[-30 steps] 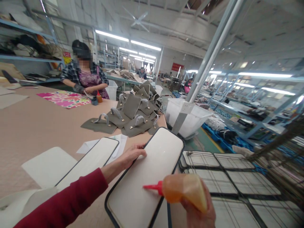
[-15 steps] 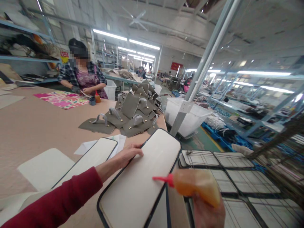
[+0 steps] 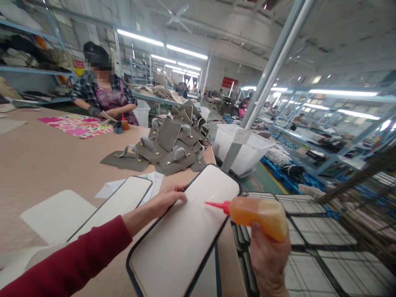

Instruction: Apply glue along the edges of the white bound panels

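My left hand (image 3: 169, 200) grips the far left edge of a long white panel (image 3: 182, 231) with rounded corners and a dark border, thumb on its face. The panel is held tilted over the table. In my right hand (image 3: 268, 251) is a squeeze bottle (image 3: 258, 214) of amber liquid, lying nearly level, its red nozzle pointing left just over the panel's face. Whether the tip touches the panel I cannot tell. Left of my forearm lie another dark-edged white panel (image 3: 123, 202) and a plain white sheet (image 3: 58, 214).
Grey-brown flap pieces with wrapped handles (image 3: 168, 144) are heaped at the table's far edge. A co-worker (image 3: 108, 95) stands across the table by a floral sheet (image 3: 77, 126). On the right are a wire rack holding white panels (image 3: 321, 231), a metal post (image 3: 262, 86) and a white bin (image 3: 256, 148).
My right hand has raised the bottle, and its nozzle now points farther up the panel. My left hand keeps its hold. The view has shifted slightly.
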Demonstrator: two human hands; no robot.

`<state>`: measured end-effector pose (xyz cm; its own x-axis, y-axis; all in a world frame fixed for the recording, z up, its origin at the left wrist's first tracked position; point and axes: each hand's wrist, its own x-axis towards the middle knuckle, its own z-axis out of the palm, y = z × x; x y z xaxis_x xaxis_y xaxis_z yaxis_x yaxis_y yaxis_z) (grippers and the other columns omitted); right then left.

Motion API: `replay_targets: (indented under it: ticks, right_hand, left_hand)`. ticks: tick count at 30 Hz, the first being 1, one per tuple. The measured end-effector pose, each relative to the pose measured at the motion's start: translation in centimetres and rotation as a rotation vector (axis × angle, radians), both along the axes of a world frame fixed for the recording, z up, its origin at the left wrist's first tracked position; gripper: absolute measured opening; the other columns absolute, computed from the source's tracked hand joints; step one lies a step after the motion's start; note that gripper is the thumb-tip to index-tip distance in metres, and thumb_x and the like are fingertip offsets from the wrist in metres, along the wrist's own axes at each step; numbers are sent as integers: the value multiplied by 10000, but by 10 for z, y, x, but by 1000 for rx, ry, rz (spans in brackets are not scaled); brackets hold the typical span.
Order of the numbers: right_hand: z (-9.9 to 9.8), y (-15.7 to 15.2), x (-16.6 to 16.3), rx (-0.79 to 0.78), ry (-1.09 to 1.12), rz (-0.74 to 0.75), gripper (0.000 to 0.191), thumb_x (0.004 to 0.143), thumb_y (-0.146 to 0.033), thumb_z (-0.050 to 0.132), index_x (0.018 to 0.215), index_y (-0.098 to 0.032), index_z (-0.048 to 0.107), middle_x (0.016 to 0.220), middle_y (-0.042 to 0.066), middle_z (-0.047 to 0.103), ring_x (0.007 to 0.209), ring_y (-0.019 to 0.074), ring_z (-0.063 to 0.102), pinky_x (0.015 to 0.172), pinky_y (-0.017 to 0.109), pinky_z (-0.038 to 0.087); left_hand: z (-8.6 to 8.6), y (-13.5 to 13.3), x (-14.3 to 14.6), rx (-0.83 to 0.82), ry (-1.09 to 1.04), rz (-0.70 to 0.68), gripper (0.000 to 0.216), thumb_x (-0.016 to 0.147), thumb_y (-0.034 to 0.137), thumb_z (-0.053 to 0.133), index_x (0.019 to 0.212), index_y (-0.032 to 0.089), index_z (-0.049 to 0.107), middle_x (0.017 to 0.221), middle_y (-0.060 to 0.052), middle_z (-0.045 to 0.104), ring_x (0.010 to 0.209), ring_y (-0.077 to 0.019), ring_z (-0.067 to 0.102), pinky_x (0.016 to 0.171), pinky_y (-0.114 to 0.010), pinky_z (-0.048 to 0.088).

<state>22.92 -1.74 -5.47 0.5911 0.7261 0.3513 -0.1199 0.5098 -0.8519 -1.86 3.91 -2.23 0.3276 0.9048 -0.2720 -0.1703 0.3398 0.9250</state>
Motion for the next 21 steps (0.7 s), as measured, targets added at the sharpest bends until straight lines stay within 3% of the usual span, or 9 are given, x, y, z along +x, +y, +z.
replay_targets:
  ticks: [3,6,8,9,11,13,17,21]
  right_hand:
    - [14,15,-2,48,7,-78,667,528,-217,837,1133,-174,559,1063,41,612,916,165,594,852,294,497]
    - [-2,-8,-18,-69,-11,125,685,523,-230,842,1147,-202,560,1011,38,649,848,175,626,735,255,530]
    - [-19,-32,-28,-184,91,280,717,493,-293,859,1148,-223,575,983,44,676,778,196,650,625,252,544]
    - [-24,-41,-29,-217,142,289,733,474,-304,870,1146,-248,583,965,34,686,742,200,655,550,244,536]
    - [-23,-50,-21,-202,227,209,625,486,-294,869,1063,-267,629,938,16,697,751,210,665,585,276,561]
    - [-7,-45,-1,-140,250,97,409,590,-293,817,968,-275,662,913,-5,702,793,192,667,642,278,570]
    - [42,-19,46,53,244,-19,377,632,-324,756,992,-247,676,1048,-1,680,928,166,638,789,270,542]
    - [66,-6,66,140,182,-42,415,579,-247,779,983,-247,681,1057,-27,670,1000,148,605,867,265,508]
  left_hand:
    - [6,-2,3,2,-13,-27,653,502,104,552,1146,136,653,808,-23,737,729,-222,658,642,-291,513]
    - [6,1,2,-27,-14,4,683,499,113,563,1178,130,634,860,-40,742,753,-240,666,664,-305,517]
    - [3,3,-3,-30,-1,33,689,511,112,569,1198,127,623,903,-49,743,796,-247,672,686,-300,516]
    - [0,4,-8,-25,7,39,687,525,110,570,1210,135,616,930,-48,741,822,-249,673,697,-296,516]
    - [-3,3,-18,4,20,26,676,560,104,572,1234,159,603,992,-41,733,871,-244,671,724,-286,514]
    - [-5,0,-29,38,29,-12,653,593,99,578,1241,182,602,1055,-31,718,918,-237,664,772,-281,509]
    - [-3,-11,-43,35,48,-54,582,635,120,598,1210,207,630,1134,-20,690,992,-242,646,831,-287,501]
    - [5,-21,-45,9,118,-65,568,628,152,622,1193,203,645,1152,-34,682,1048,-270,624,855,-301,497]
